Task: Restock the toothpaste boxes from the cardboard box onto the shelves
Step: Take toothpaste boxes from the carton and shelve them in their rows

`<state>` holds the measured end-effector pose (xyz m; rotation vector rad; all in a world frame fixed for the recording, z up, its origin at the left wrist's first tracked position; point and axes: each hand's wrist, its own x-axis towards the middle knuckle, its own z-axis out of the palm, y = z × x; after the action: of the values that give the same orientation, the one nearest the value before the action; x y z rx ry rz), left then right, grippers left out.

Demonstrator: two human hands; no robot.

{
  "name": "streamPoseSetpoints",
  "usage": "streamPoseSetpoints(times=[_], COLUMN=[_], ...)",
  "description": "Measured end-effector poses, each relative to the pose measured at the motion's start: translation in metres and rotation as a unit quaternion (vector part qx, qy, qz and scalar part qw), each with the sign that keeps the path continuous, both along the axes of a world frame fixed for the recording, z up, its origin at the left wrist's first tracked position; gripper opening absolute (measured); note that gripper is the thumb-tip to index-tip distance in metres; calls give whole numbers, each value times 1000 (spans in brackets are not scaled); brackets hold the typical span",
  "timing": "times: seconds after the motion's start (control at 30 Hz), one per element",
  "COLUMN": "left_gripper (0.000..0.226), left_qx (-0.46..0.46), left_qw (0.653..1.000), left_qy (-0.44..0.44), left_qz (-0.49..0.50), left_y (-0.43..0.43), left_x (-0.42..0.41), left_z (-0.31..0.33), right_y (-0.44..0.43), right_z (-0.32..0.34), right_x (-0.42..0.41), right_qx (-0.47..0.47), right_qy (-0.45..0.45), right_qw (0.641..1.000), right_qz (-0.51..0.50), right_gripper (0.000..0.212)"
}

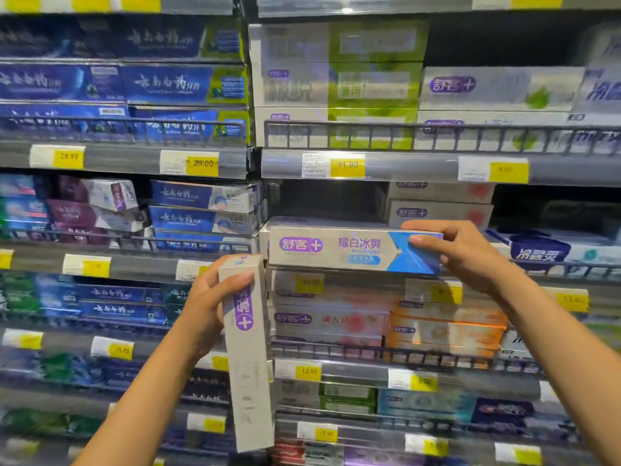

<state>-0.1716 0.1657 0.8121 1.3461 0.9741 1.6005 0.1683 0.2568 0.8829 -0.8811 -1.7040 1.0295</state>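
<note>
My right hand (460, 253) grips the right end of a silver-and-blue toothpaste box (339, 250) with a purple logo, held level at the mouth of the second shelf. It lies on top of another silver box (285, 220) whose top edge shows just behind it. In my left hand (211, 297) a second silver toothpaste box (248, 358) stands upright by its top end, just left of the level box. Behind the level box the shelf bay (329, 200) is dark and partly unfilled. The cardboard box is out of view.
Shelves full of toothpaste boxes fill the whole view, blue ones (168, 84) on the left, white and green ones (336, 85) up right. Wire rails (437, 136) and yellow price tags (347, 164) run along each shelf front. Red-marked boxes (440, 210) sit stacked behind my right hand.
</note>
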Motion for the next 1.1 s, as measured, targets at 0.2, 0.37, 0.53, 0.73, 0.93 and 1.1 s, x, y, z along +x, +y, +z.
streamPoseSetpoints(times=[0.2,0.37,0.53,0.73,0.93,1.1], left_gripper=[71,67,74,91,89,39], left_qx=[-14,-22,-28,-35,-46,-31], left_qw=[999,998,997,998,997,997], left_qy=[-21,-38,-31,-15,-18,-23], left_qz=[-41,-53,-58,-49,-65,-74], left_y=[13,27,35,41,44,44], left_x=[-15,-18,-17,-17,-21,-22], left_z=[-1,-1,0,3,0,-2], right_y=[23,38,59,80,97,113], right_z=[-2,4,12,26,41,47], right_x=[-13,-33,-47,-58,-54,-44], right_qx=[41,92,100,92,96,133], right_qy=[80,36,-9,-118,-244,-367], right_qw=[995,988,984,978,960,919], right_qz=[-45,-115,-150,-144,-94,-58], right_gripper=[77,43,25,31,42,47])
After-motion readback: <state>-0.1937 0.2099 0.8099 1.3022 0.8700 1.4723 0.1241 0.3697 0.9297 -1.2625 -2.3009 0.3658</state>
